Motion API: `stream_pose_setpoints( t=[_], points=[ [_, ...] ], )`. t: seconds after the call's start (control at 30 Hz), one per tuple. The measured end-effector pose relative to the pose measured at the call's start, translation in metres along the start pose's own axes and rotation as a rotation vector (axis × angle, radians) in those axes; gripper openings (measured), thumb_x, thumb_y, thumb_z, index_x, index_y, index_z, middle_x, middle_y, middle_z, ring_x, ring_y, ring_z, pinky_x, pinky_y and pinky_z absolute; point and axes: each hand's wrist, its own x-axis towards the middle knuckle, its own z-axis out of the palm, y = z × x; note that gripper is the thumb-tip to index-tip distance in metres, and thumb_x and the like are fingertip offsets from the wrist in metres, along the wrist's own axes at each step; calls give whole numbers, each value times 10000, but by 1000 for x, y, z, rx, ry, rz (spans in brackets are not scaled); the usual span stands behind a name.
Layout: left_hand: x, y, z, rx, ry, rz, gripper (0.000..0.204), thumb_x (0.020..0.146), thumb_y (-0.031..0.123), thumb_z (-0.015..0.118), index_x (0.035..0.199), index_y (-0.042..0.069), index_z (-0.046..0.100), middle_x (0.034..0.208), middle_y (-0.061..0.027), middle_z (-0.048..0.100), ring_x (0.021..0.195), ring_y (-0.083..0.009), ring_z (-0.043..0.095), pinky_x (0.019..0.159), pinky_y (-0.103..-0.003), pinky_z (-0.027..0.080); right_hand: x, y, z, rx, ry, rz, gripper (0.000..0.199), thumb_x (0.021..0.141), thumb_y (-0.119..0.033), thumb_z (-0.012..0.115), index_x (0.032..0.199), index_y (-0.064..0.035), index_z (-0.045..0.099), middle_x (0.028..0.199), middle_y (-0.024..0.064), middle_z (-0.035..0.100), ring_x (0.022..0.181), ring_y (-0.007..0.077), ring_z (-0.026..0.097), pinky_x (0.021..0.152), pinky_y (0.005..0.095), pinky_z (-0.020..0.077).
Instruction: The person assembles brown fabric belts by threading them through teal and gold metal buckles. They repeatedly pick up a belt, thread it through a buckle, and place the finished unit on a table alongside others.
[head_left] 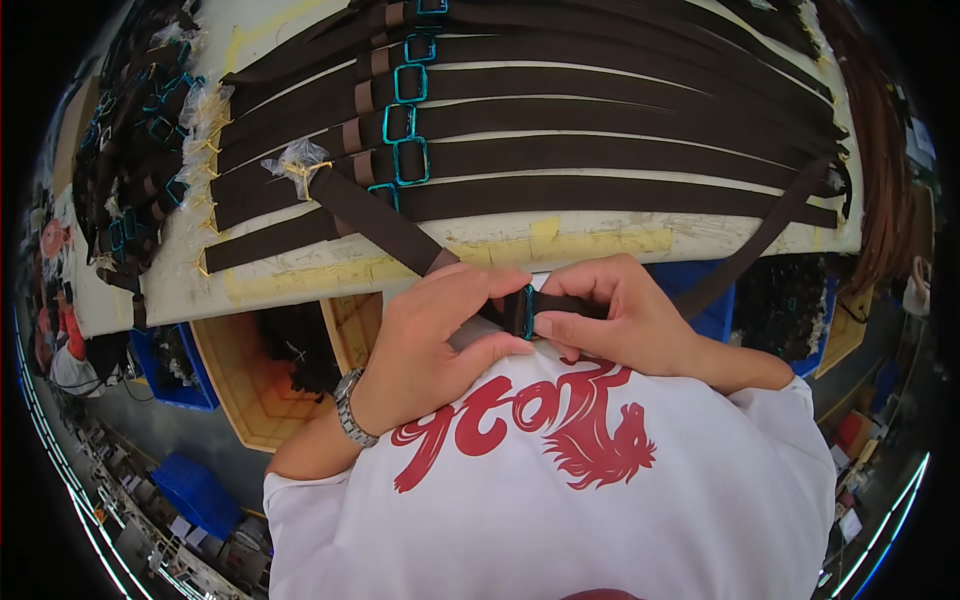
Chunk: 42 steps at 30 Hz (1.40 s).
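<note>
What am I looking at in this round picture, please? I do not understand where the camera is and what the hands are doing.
There is no machine here, only a person at work. The single picture comes from a wide camera worn on the person's head, looking down, so the edges bend and the white shirt fills the bottom.

The left hand and right hand meet close to the chest. Together they pinch a dark brown strap where it passes through a blue-green buckle.

On the pale table lie many similar straps in a row, each with its buckle. More straps are piled at the left. Blue bins stand below the table.
</note>
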Motion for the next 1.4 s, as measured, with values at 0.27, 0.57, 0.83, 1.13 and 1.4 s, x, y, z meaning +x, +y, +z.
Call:
stream_pose_setpoints(
  t=[0.27, 0.57, 0.83, 1.13, 1.4],
  points=[
    [-10, 2, 10, -147, 123, -108, 556, 743, 130, 967, 1234, 1, 740, 1133, -155, 782, 946, -313, 748, 853, -367, 596, 0, -4, -7, -78, -27, 14, 168, 1043, -138, 733, 947, 0, 730, 747, -22, 678, 624, 6, 516, 555, 209, 353],
    [-2, 8, -4, -30, -18, -29, 546, 746, 128, 961, 1225, -2, 734, 1148, -146, 779, 948, -314, 742, 864, -382, 599, 10, 10, -12, 162, -157, 108, 170, 1067, -154, 708, 1008, 2, 741, 746, -11, 680, 591, -6, 466, 537, 194, 332],
    [-2, 5, 3, -57, -18, -11, 545, 744, 99, 956, 1236, 18, 734, 1181, -140, 773, 985, -318, 749, 893, -389, 600, 7, 6, -15, 150, -156, 121, 193, 1100, -149, 660, 1064, 22, 741, 747, -11, 654, 619, 16, 477, 557, 206, 357],
    [-3, 10, 3, -3, 47, -19, 553, 742, 126, 957, 1232, 13, 727, 1180, -143, 763, 1050, -316, 735, 920, -398, 589, -1, 2, -6, 56, -87, 12, 169, 1108, -139, 647, 1077, 8, 723, 779, -29, 642, 703, 26, 519, 625, 222, 410],
    [7, 19, -8, 206, 19, -4, 273, 877, 170, 869, 975, -6, 686, 753, -94, 595, 642, -258, 594, 594, -367, 479, 6, -3, -5, -336, 22, -347, 119, 1072, -95, 677, 1051, 13, 723, 795, 7, 676, 729, 74, 581, 655, 256, 454]
  ],
)
